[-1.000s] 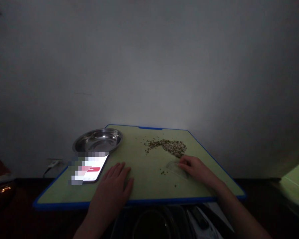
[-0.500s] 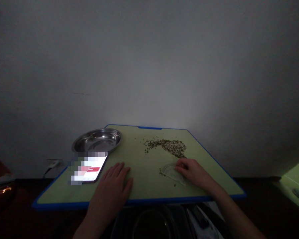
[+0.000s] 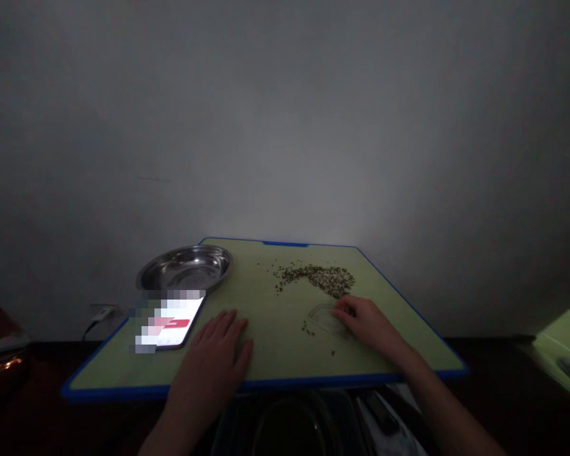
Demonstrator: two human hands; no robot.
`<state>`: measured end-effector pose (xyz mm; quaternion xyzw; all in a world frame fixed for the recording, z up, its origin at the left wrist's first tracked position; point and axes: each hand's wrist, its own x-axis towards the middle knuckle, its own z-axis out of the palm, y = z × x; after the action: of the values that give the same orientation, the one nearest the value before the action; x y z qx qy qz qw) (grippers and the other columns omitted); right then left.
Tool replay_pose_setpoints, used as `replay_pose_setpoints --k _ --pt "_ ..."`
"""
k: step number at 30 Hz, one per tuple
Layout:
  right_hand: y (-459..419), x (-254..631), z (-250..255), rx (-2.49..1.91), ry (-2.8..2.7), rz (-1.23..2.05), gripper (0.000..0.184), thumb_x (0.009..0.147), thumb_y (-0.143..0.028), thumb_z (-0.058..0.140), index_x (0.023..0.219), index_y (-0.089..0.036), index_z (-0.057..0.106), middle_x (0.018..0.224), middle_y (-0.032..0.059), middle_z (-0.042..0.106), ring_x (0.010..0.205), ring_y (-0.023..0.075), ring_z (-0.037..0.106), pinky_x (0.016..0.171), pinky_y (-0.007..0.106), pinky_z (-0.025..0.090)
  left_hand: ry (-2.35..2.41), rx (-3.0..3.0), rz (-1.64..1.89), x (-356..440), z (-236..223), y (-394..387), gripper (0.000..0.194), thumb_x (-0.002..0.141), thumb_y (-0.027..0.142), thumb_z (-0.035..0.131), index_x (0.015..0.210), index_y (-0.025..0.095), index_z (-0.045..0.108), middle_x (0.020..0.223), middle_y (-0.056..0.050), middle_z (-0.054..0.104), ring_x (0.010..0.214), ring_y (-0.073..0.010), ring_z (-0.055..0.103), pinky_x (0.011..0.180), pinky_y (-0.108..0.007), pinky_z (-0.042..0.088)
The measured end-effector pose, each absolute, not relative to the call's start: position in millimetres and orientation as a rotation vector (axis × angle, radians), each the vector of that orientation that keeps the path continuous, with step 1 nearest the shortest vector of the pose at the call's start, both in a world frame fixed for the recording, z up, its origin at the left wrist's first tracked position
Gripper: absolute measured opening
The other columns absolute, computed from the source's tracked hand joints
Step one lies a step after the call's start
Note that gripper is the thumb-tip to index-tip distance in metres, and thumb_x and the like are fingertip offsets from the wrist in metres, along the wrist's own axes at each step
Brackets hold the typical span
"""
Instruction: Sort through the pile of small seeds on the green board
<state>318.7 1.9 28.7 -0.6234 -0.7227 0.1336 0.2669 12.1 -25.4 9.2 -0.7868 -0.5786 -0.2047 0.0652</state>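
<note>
My left hand [image 3: 218, 345] lies flat on the yellow-green board [image 3: 266, 316], fingers stretched out beside the phone [image 3: 178, 323]. With bent fingers, my right hand [image 3: 361, 316] grips a clear plastic protractor [image 3: 322, 316] at its right side; the fingers hide part of it. Just beyond that hand spreads a layer of small dark brown grains [image 3: 323, 277], some scattered loosely toward the left. A few separate grains [image 3: 306, 329] lie by the protractor's left end, and a single one sits nearer the front edge.
A shiny steel basin [image 3: 187, 269] stands at the board's back left, behind the lit phone. Blue trim edges the board, and a grey wall [image 3: 285, 126] rises behind it. A plug with a cable [image 3: 99, 315] is at the left. Dark objects [image 3: 289, 424] sit below the front edge.
My right hand has shifted slightly away from me with the protractor, leaving the few loose grains uncovered at its left. My left hand has stayed in place.
</note>
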Motion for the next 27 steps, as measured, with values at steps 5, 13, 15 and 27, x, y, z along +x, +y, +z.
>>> replay_pose_setpoints --k 5,13,15,27 --pt "17 304 33 -1.610 -2.048 0.341 0.014 0.084 -0.026 0.056 0.079 -0.017 0.066 0.072 0.0027 0.065 0.067 0.0160 0.058 0.061 0.025 0.037 -1.739 -2.372 -0.590 11 7 -24 0.042 0.087 0.037 0.041 0.117 0.018 0.063 0.132 -0.013 0.059 0.125 -0.0300 0.052 0.103 -0.051 0.042" --pt "9 293 36 -1.453 -2.198 0.488 0.012 0.083 -0.026 0.059 0.082 -0.018 0.069 0.074 0.0011 0.066 0.067 0.0137 0.057 0.060 0.023 0.037 -1.706 -2.375 -0.606 10 4 -25 0.042 0.087 0.038 0.041 0.117 0.018 0.063 0.131 -0.014 0.060 0.125 -0.0300 0.052 0.104 -0.052 0.042" --pt "6 300 37 -1.476 -2.169 0.488 0.012 0.083 -0.025 0.059 0.080 -0.018 0.067 0.072 0.0007 0.065 0.066 0.0135 0.056 0.059 0.023 0.036 -1.706 -2.372 -0.617 10 4 -25 0.041 0.087 0.037 0.041 0.117 0.019 0.063 0.131 -0.013 0.060 0.125 -0.0303 0.052 0.103 -0.052 0.042" --pt "-4 318 31 -1.617 -2.017 0.466 0.015 0.083 -0.028 0.057 0.075 -0.017 0.064 0.066 0.0008 0.062 0.061 0.0142 0.054 0.056 0.023 0.035 -1.714 -2.371 -0.606 10 5 -24 0.043 0.087 0.039 0.040 0.118 0.018 0.062 0.132 -0.014 0.059 0.125 -0.0305 0.051 0.103 -0.052 0.042"
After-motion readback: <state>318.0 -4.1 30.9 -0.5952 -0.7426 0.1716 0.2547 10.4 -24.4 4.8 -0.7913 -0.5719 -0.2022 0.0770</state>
